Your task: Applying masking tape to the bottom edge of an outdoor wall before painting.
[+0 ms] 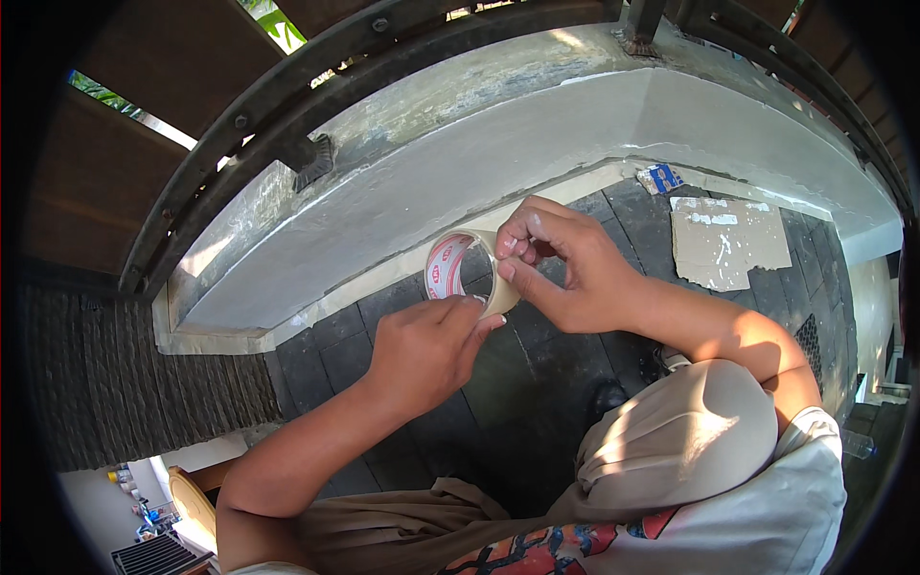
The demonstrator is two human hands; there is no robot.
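Grey concrete ledge (pixel 537 144) curved ahead under dark metal railing (pixel 287 77); dark tiled floor (pixel 383 326) lay open below. Torn brown cardboard piece (pixel 724 240) lay well right. Left hand (pixel 426 350) pinched beige tape roll with red-white core (pixel 470 273) from below; right hand (pixel 561 268) gripped its right rim, fingers curled.

Both forearms bare, no sleeves reaching the wrists, nothing worn on the left hand (pixel 426 350) or the right hand (pixel 565 273). Beige trousers (pixel 671 441) cover the knees, and a white shirt (pixel 767 517) shows a red and blue print along its lower part.
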